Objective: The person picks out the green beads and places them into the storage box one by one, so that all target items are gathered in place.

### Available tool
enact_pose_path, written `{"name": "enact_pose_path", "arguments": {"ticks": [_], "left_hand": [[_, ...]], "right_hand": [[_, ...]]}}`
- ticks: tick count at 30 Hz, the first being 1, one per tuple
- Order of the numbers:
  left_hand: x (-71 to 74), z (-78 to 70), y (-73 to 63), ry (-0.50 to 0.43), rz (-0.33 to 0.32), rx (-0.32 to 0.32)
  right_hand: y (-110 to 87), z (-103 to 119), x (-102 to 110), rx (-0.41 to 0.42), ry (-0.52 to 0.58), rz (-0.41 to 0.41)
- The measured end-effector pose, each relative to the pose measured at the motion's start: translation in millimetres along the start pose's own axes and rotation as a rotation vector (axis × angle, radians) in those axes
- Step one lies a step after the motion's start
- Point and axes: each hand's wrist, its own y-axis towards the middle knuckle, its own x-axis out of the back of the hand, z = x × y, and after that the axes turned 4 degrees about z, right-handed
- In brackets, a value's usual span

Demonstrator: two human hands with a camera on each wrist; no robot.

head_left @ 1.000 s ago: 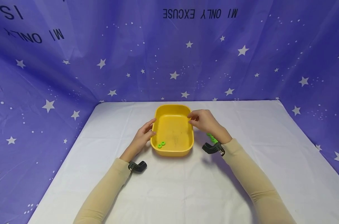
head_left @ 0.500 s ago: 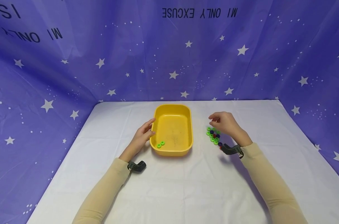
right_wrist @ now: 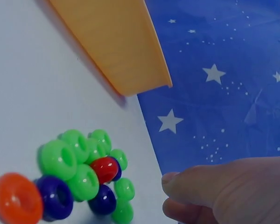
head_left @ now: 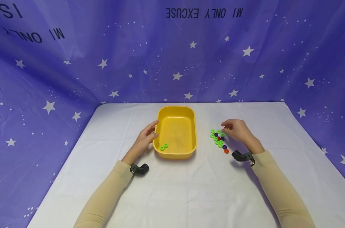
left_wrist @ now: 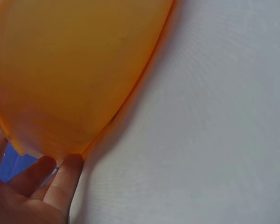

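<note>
Against the left side of a yellow plastic tray (head_left: 175,155), the fingertips of my left hand (head_left: 144,139) rest at the rim. In the left wrist view those fingers (left_wrist: 65,182) touch the tray's outer wall. Two green beads (head_left: 164,147) lie inside the tray at its near left corner. Right of the tray, a cluster of green, dark blue and red beads (head_left: 216,142) sits on the cloth. My right hand (head_left: 239,131) hovers just beside the cluster, thumb and finger slightly apart, with nothing visible between them. An orange bead (right_wrist: 17,198) lies at the cluster's near end.
A white cloth (head_left: 172,193) covers the table. Behind it and to the sides hangs a purple curtain (head_left: 149,57) with white stars. Each wrist wears a black camera mount, one at the left wrist (head_left: 139,169) and one at the right (head_left: 243,156).
My right hand has moved from the tray's right rim rightward to the beads, uncovering the cluster. The left hand and the tray have stayed put.
</note>
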Motion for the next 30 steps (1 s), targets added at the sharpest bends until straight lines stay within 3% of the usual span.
{"name": "enact_pose_path", "arguments": {"ticks": [8, 30], "left_hand": [[-0.2, 1.5, 1.7, 0.004, -0.004, -0.003], [0.2, 2.4, 1.2, -0.003, -0.002, 0.000]], "right_hand": [[-4.1, -7.9, -2.5, -0.001, -0.003, -0.003], [-3.2, -14.8, -14.5, -0.043, -0.004, 0.105]]}}
